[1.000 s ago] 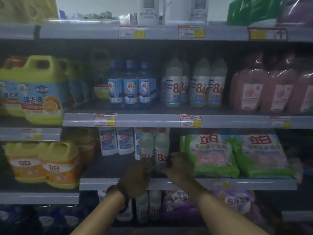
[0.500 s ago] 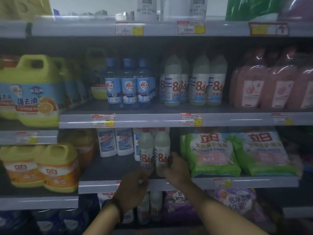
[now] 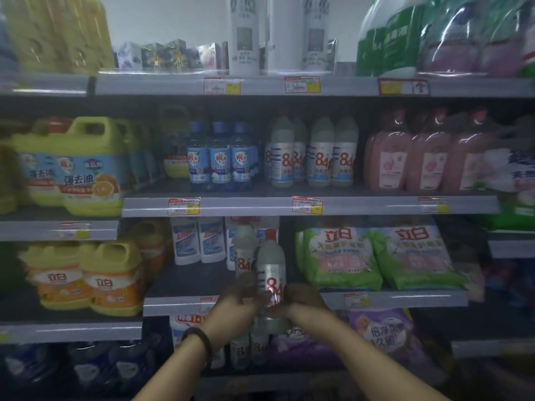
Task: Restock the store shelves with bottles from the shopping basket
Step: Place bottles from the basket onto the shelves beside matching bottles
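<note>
**Both hands on the 84 bottle, right at the shelf lip**

The person has the 84 bottle (image 3: 271, 270) upright, red cap on top, long axis vertical. It hangs just in front of the lip of the shelf (image 3: 405, 298) rather than standing on it. The left hand (image 3: 238, 298) wraps its lower left side and the right hand (image 3: 304, 298) its lower right, fingers curled onto it as far as the murk shows. Both hands are about equally close.

The free slot looks to be straight ahead, just right of a second 84 bottle (image 3: 244, 250) and left of the green bags (image 3: 341, 256). So it's probably a short push in and down.

Readable stuff: red "84" on the bottles, "立白" on the green bags and the orange jugs (image 3: 113, 282), "强去油" on the yellow-green jug (image 3: 86, 169). The price tags (image 3: 307, 204) are too blurry.
</note>
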